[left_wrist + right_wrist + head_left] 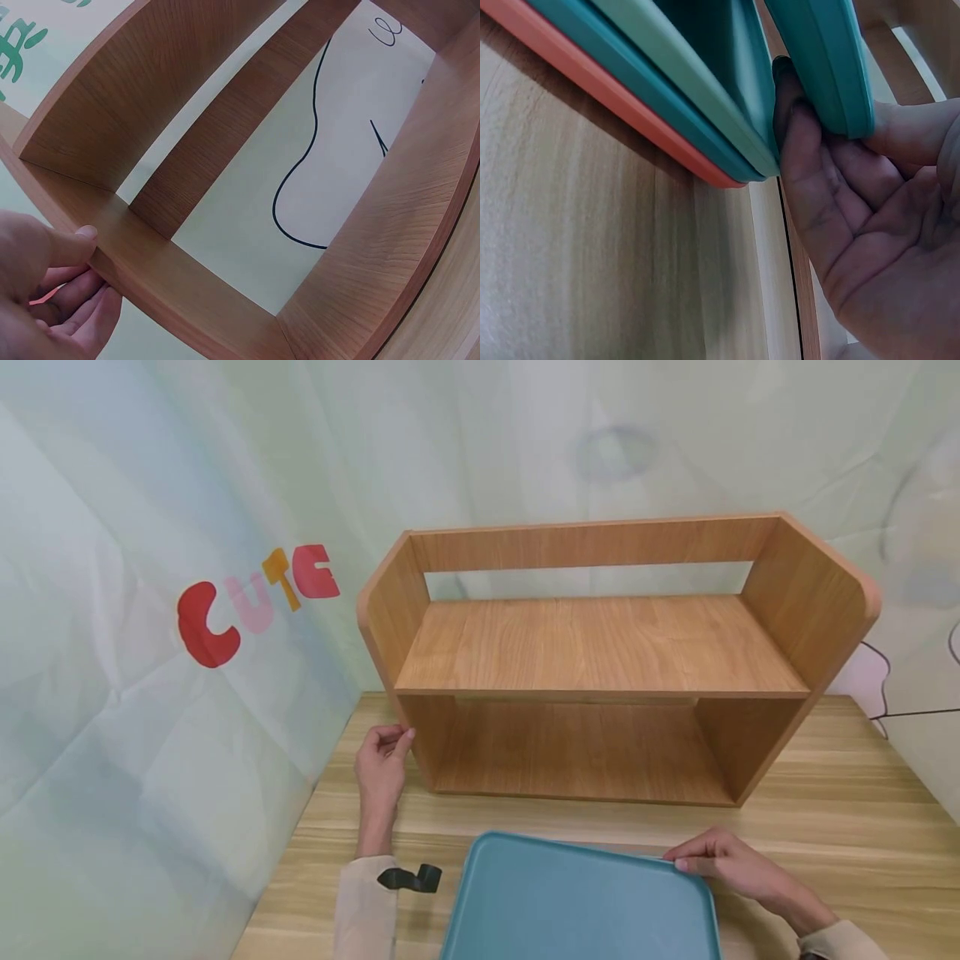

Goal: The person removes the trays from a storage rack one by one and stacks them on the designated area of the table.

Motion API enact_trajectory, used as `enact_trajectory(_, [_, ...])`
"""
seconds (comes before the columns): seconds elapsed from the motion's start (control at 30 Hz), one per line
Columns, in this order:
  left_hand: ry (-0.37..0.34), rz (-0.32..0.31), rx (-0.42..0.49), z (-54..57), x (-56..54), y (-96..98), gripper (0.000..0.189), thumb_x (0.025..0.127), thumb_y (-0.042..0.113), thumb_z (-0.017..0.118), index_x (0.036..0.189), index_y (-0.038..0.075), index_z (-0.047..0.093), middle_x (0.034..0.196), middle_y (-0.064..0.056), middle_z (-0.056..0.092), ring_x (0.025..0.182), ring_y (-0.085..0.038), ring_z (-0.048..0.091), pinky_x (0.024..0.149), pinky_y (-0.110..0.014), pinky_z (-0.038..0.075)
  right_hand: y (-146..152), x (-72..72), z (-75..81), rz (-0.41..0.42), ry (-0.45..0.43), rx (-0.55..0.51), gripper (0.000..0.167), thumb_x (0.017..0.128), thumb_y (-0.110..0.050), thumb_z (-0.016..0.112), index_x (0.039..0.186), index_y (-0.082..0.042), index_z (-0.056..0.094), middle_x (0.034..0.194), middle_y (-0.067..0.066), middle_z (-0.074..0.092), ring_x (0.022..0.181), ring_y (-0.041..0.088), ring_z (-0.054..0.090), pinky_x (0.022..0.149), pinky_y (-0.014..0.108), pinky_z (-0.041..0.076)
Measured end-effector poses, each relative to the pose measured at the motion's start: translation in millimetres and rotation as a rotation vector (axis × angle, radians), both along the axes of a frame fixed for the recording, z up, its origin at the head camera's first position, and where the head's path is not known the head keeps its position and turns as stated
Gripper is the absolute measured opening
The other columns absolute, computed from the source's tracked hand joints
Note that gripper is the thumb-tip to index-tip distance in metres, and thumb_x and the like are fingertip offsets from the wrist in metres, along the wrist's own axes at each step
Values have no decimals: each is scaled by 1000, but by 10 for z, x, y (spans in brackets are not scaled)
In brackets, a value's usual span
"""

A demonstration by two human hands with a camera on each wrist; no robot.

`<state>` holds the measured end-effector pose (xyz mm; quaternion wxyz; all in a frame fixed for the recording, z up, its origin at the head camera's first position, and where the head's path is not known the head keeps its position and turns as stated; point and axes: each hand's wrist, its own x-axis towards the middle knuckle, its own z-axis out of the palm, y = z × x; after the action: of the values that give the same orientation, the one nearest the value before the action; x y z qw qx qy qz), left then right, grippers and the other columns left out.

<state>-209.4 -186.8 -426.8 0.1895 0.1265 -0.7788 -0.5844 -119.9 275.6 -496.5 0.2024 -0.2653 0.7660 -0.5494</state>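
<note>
A two-tier wooden shelf (600, 647) stands on the table. At its left side panel, my left hand (384, 760) grips the front edge, thumb on the inner face and fingers outside; the left wrist view shows this hand (56, 289) close up. My right hand (723, 864) pinches the far right corner of a teal tray (585, 902). From the right wrist, that hand (877, 217) has its thumb above and fingers below the raised tray (829, 67). Beneath it lie a pale green tray (697, 82), another teal tray (641, 86) and a red tray (615, 97), stacked.
The wooden table (300, 893) runs under the shelf and trays. Behind hangs a pale printed curtain (225, 460) with the letters CUTE. A dark strap (411, 878) is on the left sleeve.
</note>
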Motion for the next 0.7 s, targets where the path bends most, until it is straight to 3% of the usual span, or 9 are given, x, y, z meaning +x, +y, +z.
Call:
enact_trajectory(0.47, [-30, -12, 1, -12, 8, -7, 25, 94, 18, 62, 111, 1, 56, 111, -11, 59, 101, -20, 59, 76, -14, 48, 11, -38, -14, 10, 5, 33, 24, 95, -8, 54, 109, 8, 67, 109, 5, 71, 101, -5, 59, 81, 12, 48])
enact_trajectory(0.7, [-18, 0, 0, -8, -2, 1, 25, 93, 19, 63, 110, 2, 57, 110, -9, 60, 100, -20, 60, 82, -23, 49, -12, -55, 29, -9, -16, 77, 25, 95, -11, 55, 109, 6, 68, 109, 2, 71, 100, -6, 58, 80, 12, 48])
